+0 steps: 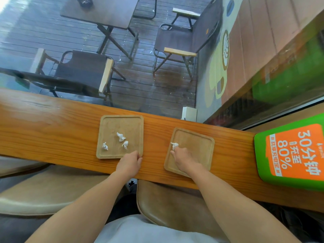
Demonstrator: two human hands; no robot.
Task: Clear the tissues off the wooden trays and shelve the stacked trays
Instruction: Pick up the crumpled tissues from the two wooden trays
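Two square wooden trays lie side by side on a long wooden counter (52, 123). The left tray (112, 123) carries three crumpled white tissues: one at its near left (105, 146), one in the middle (120, 136), one just right of that (125, 144). My left hand (130, 161) rests on that tray's near right corner, fingers curled over the rim. The right tray (199, 142) is turned slightly. My right hand (185, 159) lies over its near left part, fingertips pinching a white tissue (174, 145).
A green and orange power-bank stand (294, 151) sits on the counter at the right. A small white box (189, 113) stands at the counter's far edge by the window. Tan stool seats (168, 202) are below the counter. Outside the glass are folding chairs and a table.
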